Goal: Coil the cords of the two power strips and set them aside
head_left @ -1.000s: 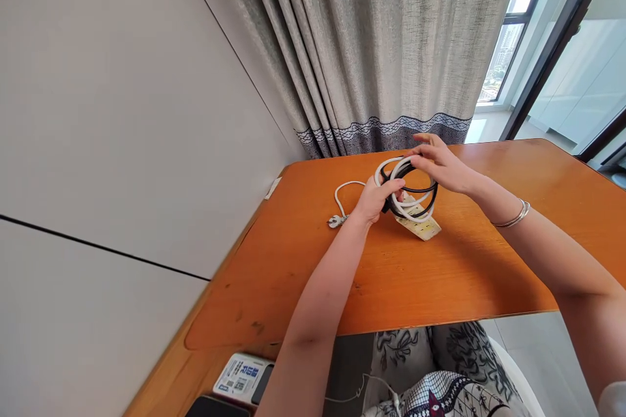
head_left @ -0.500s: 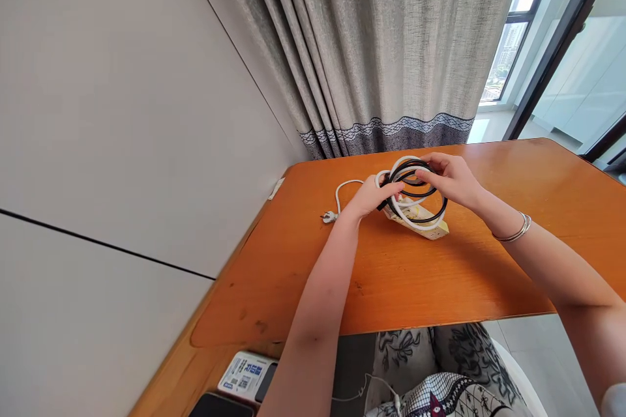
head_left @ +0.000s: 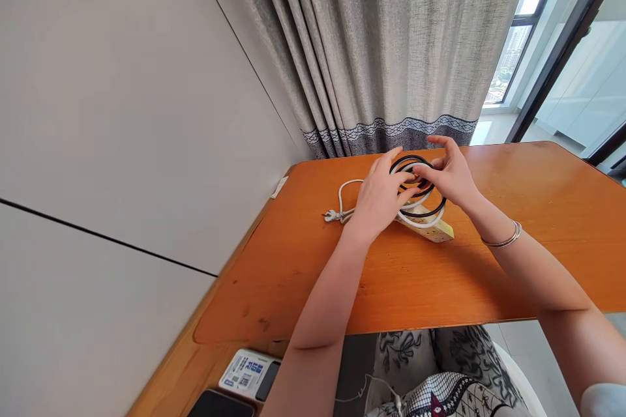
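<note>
A coil of black and white cables [head_left: 439, 212] is held above the far middle of the table, over a pale yellow power strip [head_left: 440, 232]. My right hand [head_left: 452, 177] grips the coil's right side between thumb and fingers, its index finger raised. My left hand [head_left: 379, 201] lies against the coil's left side, fingers spread and touching the loops. It hides the strip's left end. Left of this hand, a white plug [head_left: 332, 215] rests on the table, with a white cord [head_left: 341, 190] curving behind the hand.
The orange-brown wooden table [head_left: 303, 273] meets a pale wall panel [head_left: 122, 111] on the left. A grey curtain [head_left: 381, 45] hangs behind it. At lower left lie a white labelled box [head_left: 247, 373] and a dark phone-like slab [head_left: 222, 405].
My left hand has loosened from the coil's left side and moved right over it, fingers spreading. My right index finger has lifted. The loops look gathered closer together.
</note>
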`<state>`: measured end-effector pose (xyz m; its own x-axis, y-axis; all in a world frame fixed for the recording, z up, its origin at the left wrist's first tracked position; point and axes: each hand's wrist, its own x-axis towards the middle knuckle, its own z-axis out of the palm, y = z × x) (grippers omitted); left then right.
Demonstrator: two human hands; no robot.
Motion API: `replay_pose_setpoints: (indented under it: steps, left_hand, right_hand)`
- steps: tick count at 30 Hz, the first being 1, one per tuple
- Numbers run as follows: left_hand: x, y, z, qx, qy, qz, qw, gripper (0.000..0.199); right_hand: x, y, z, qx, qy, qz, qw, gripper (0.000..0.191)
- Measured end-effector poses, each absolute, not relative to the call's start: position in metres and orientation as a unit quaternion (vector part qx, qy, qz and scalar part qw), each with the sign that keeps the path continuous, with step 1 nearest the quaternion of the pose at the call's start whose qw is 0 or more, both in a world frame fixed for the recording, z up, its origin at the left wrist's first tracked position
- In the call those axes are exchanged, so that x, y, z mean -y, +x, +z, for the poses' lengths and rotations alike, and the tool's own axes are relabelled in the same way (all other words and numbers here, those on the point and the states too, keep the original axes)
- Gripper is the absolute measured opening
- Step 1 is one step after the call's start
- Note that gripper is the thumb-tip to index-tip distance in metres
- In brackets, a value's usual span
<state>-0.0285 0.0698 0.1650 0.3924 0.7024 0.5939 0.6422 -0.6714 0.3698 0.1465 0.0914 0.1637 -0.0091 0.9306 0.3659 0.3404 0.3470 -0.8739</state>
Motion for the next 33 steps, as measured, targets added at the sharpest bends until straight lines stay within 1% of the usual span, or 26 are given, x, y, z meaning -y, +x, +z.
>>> replay_pose_setpoints:
  steps: [6, 8, 11, 12, 13, 16, 18, 20, 22, 24, 26, 29, 33]
  left_hand:
    - [-0.067, -0.021, 0.152, -0.411, 0.810, 0.417, 0.018, 0.010]
    - [-0.068, -0.018, 0.147, -0.418, 0.802, 0.425, 0.007, 0.008]
    - [-0.071, -0.014, 0.141, -0.430, 0.801, 0.417, -0.003, 0.012]
    - [-0.072, -0.014, 0.140, -0.429, 0.803, 0.413, -0.004, 0.015]
    - [-0.074, -0.014, 0.140, -0.424, 0.806, 0.412, -0.003, 0.017]
    - [-0.079, -0.015, 0.141, -0.397, 0.818, 0.415, 0.008, 0.018]
    - [-0.082, -0.018, 0.142, -0.376, 0.829, 0.414, 0.020, 0.011]
    - [-0.085, -0.020, 0.143, -0.355, 0.842, 0.406, 0.035, 0.004]
    - [-0.085, -0.022, 0.144, -0.337, 0.851, 0.399, 0.055, 0.004]
    - [-0.085, -0.024, 0.145, -0.322, 0.856, 0.396, 0.077, 0.004]
    - [-0.086, -0.025, 0.145, -0.308, 0.858, 0.398, 0.099, 0.002]
    - [-0.090, -0.023, 0.140, -0.278, 0.851, 0.422, 0.143, 0.018]
    - [-0.101, -0.018, 0.128, -0.245, 0.801, 0.505, 0.206, 0.036]
  right_hand:
    - [-0.087, 0.136, 0.162, 0.620, -0.497, 0.320, 0.515, 0.083]
    - [-0.087, 0.136, 0.161, 0.623, -0.497, 0.312, 0.518, 0.089]
    - [-0.086, 0.138, 0.160, 0.637, -0.486, 0.280, 0.529, 0.093]
    - [-0.085, 0.140, 0.160, 0.647, -0.484, 0.262, 0.528, 0.090]
    - [-0.083, 0.141, 0.161, 0.660, -0.486, 0.237, 0.522, 0.083]
    - [-0.080, 0.145, 0.164, 0.705, -0.508, 0.128, 0.477, 0.048]
    - [-0.080, 0.148, 0.165, 0.723, -0.518, 0.064, 0.452, 0.030]
    - [-0.082, 0.151, 0.165, 0.730, -0.521, 0.041, 0.440, 0.025]
    - [-0.086, 0.154, 0.164, 0.729, -0.523, 0.043, 0.439, 0.027]
    - [-0.090, 0.157, 0.164, 0.729, -0.514, 0.068, 0.447, 0.030]
    - [-0.096, 0.160, 0.163, 0.733, -0.486, 0.132, 0.457, 0.033]
    - [-0.106, 0.161, 0.158, 0.721, -0.432, 0.266, 0.472, 0.037]
    - [-0.119, 0.156, 0.142, 0.663, -0.381, 0.401, 0.504, 0.044]
